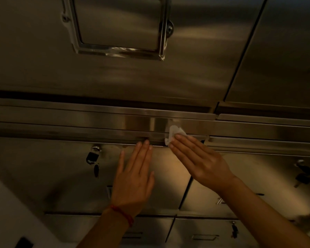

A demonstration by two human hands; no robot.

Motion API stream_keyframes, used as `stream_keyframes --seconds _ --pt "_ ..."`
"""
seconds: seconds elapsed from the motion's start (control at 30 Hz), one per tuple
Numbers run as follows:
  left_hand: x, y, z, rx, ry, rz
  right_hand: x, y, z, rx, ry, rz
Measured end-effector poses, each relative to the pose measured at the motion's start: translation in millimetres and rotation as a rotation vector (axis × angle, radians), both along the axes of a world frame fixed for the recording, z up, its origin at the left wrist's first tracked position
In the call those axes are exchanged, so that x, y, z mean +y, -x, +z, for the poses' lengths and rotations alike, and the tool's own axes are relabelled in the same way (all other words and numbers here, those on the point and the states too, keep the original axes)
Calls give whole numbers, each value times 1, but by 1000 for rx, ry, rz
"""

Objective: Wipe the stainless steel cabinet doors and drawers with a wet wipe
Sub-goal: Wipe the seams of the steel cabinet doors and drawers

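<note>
While my left hand [132, 178] rests flat on the drawer [70, 176], my right hand [199, 158] presses the wipe [174, 134] onto the rail [97, 122] with straight fingers. Next I'd guess: slide along it.

Dim warm light; pale wall [5, 208] at lower left; keys [302, 178] hanging right.

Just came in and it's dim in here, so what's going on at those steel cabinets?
A person is wiping the stainless steel cabinet front. The right hand presses a white wet wipe with flat fingers against the horizontal ledge between upper and lower doors. The left hand rests flat on the lower door beside it.
</note>
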State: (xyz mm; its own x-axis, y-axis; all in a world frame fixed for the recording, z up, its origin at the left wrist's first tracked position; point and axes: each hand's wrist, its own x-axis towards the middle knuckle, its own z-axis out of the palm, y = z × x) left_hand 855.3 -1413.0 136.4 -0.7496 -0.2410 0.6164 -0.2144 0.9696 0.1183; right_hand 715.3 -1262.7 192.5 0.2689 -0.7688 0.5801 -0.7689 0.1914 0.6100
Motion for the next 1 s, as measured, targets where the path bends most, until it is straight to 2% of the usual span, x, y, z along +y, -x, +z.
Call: stream_keyframes --seconds 0.53,1.0 --pt "6 -4 6 -43 16 55 -2 11 19 132 -167 84" --pt "1 -9 9 -95 66 64 -7 9 28 178 -198 114"
